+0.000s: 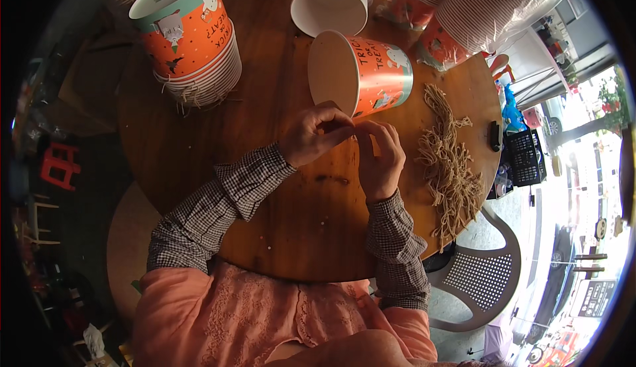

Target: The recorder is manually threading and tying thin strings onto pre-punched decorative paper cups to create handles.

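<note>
An orange paper bucket (pixel 384 79) with a green band and cartoon figures lies on its side on the wooden table, its open mouth facing left. Just below its rim, my left hand (pixel 318 135) and my right hand (pixel 381 158) meet with fingertips pinched together. Whatever sits between the fingertips is too small to make out, and I cannot tell whether they touch the rim. To the right of my right hand lies a loose heap of tan twisted cords (pixel 450 168).
A stack of matching buckets (pixel 192 42) stands at the back left, cord ends showing near its base. White buckets (pixel 329 2) lie at the back middle. More stacked buckets in clear plastic (pixel 487 12) fill the back right. A grey chair (pixel 483 274) stands beside the round table (pixel 298 234).
</note>
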The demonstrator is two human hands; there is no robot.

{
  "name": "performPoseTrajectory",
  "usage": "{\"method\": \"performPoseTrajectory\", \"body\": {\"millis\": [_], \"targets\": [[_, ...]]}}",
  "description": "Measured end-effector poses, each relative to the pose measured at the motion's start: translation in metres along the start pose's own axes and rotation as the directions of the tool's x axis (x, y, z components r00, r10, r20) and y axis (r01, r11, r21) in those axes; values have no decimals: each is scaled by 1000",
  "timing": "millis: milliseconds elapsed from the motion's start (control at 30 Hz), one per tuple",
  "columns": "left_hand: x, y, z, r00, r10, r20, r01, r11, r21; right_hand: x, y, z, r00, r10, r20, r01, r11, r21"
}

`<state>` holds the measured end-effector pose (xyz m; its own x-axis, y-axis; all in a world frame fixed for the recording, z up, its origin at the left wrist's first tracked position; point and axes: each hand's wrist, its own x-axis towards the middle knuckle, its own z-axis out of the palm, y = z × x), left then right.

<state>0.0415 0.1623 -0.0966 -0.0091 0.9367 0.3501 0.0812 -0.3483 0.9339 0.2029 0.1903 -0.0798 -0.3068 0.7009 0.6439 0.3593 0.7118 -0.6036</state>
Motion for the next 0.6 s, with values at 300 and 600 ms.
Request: {"method": "performPoseTrajectory", "body": {"millis": [300, 600], "targets": [[0, -10, -5, 925, -331, 187, 378, 749, -544, -5, 8, 10, 970, 222, 100, -243, 911, 333], [1, -13, -4, 935, -337, 111, 340, 758, -556, 3, -7, 1, 1000, -23, 21, 20, 991, 134]]}}
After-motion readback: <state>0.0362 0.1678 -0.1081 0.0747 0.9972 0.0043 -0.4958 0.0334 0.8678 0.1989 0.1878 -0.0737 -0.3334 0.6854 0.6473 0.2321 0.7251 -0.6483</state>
